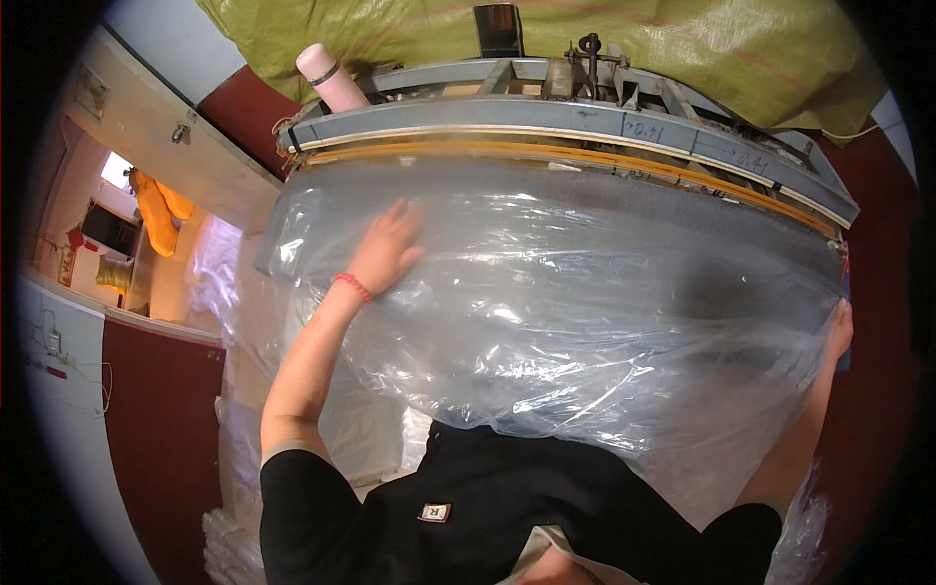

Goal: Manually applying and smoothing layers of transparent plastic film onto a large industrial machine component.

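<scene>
A wide sheet of clear plastic film [546, 322] lies wrinkled over a grey work surface and hangs down over my front. My left hand [385, 246], with a red beaded bracelet at the wrist, rests on the film left of the middle, fingers spread and slightly blurred. At the far right edge of the film, my right hand [838, 333] has its fingers closed on the border; the fingertips are partly hidden. Beyond the film runs a long metal machine frame [439, 119] with an orange-yellow strip [546, 156] along its near side.
A pink bottle [331, 78] leans at the frame's left end, and a dark phone-like slab [498, 31] stands behind it. A green woven sheet [682, 39] covers the back. On the left is a doorway with a door [175, 127]. More crumpled film [231, 546] lies at lower left.
</scene>
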